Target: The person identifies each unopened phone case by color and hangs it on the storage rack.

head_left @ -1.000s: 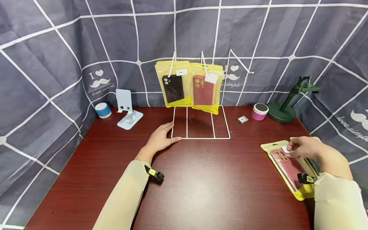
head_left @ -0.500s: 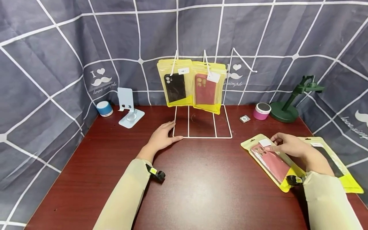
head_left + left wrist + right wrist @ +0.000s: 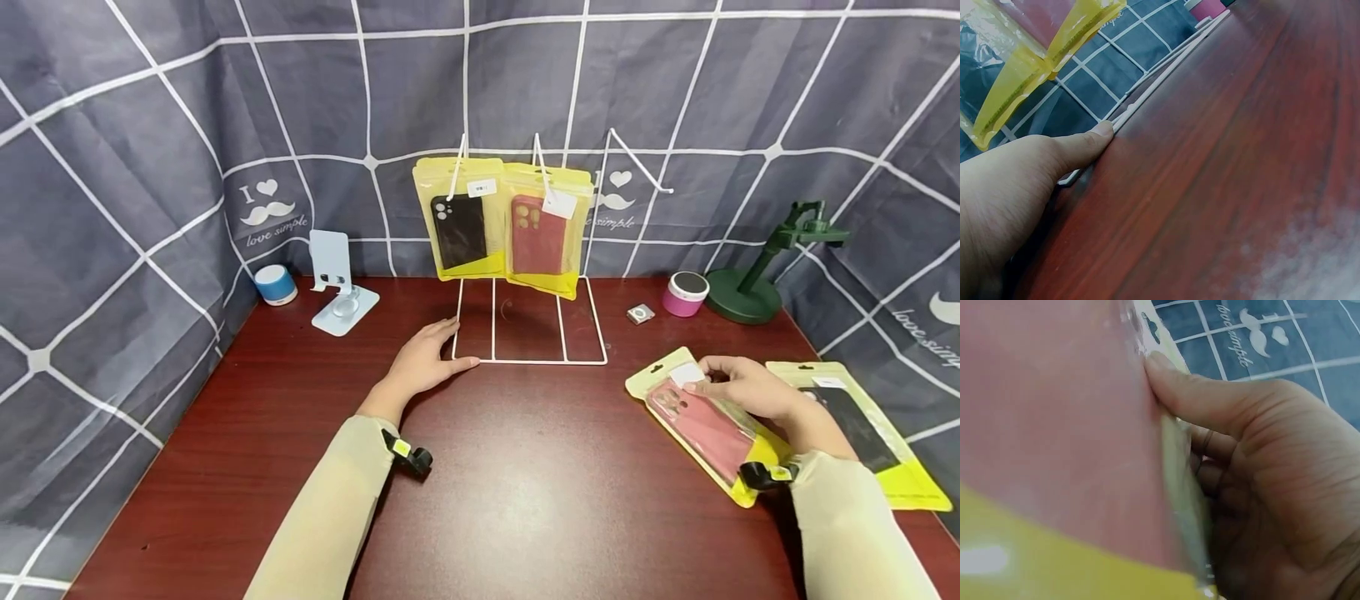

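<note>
**Gripping a red case pouch while the rack is held steady**

Pinching is the word on our right side: the right hand (image 3: 738, 387) has its thumb and curled fingers closed on the top edge of a yellow pouch (image 3: 701, 421), and we can see a red phone case sealed inside it, a white label at its top. The pouch sits at the right of the table (image 3: 525, 483), tilted, its top raised off the wood as far as we can tell. Just beside it, lying flat, a second yellow pouch (image 3: 862, 433) holds a black case.

Over on our left, the left hand (image 3: 423, 362) lies flat with fingers straight and together, thumb pressed along the front corner of the white wire rack (image 3: 528, 333).

Up on the rack hang two more yellow pouches: one (image 3: 459, 218) with a black case, one (image 3: 542, 235) with a red case, each wearing a small white tag whose print is too small for us to read.

The grey grid cloth (image 3: 266, 204) behind reads "I", a heart, a moustache and "love simple".
</note>
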The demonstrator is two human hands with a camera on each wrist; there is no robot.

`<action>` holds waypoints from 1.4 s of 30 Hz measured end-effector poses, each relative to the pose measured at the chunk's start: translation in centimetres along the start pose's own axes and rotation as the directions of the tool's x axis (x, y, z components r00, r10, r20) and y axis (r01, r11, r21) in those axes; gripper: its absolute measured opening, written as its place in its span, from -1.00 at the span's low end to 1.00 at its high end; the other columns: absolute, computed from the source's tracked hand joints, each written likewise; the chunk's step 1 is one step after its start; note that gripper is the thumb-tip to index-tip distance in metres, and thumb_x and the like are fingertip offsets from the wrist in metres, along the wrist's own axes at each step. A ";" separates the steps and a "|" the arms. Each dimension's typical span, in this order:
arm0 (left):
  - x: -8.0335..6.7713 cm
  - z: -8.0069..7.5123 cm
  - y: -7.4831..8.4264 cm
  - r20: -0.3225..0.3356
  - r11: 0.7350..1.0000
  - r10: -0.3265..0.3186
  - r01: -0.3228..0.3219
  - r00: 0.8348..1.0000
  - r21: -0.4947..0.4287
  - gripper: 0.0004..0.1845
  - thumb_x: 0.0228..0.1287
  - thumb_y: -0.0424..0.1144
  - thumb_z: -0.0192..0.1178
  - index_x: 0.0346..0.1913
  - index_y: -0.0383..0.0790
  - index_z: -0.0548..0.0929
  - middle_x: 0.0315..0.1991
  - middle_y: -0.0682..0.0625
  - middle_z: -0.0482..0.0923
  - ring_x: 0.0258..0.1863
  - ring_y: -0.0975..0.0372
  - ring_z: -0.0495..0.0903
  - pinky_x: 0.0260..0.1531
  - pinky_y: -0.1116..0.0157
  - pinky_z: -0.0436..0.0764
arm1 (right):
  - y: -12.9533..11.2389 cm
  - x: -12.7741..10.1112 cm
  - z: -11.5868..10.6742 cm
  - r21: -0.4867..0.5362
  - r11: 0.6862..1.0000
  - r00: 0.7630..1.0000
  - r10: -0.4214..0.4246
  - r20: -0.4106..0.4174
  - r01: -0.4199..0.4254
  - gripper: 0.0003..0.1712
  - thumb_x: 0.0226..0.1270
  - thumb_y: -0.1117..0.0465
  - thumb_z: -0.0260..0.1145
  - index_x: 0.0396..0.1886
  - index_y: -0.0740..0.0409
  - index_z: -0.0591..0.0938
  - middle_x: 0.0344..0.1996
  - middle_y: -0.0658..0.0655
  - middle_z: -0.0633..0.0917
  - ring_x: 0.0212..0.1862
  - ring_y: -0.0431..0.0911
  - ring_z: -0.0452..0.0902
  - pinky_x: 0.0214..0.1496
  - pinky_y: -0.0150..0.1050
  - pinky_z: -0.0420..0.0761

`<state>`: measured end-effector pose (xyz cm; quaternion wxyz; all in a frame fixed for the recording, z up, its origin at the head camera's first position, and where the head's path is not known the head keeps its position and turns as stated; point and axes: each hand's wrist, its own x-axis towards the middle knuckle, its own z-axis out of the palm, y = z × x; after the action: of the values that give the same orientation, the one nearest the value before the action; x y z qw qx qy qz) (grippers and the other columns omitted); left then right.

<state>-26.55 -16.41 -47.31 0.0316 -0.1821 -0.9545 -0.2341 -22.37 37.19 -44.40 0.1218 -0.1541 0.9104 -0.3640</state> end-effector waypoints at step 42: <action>0.2 0.1 -0.1 0.001 1.000 -0.006 0.006 1.000 0.013 0.04 0.16 0.47 0.18 0.51 -0.22 0.34 0.51 -0.06 0.26 0.52 0.07 0.16 0.46 0.04 0.21 | 2.4 0.1 -0.1 0.735 0.676 0.982 0.170 -0.085 -0.054 -0.74 0.54 0.19 0.20 0.15 -0.12 0.57 -0.35 0.03 0.78 -0.54 0.03 0.71 -0.51 -0.14 0.71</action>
<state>-26.75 -16.37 -47.42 0.0317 -0.1792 -0.9565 -0.2278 -22.99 38.84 -46.03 0.1282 -0.0098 0.7045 -0.6979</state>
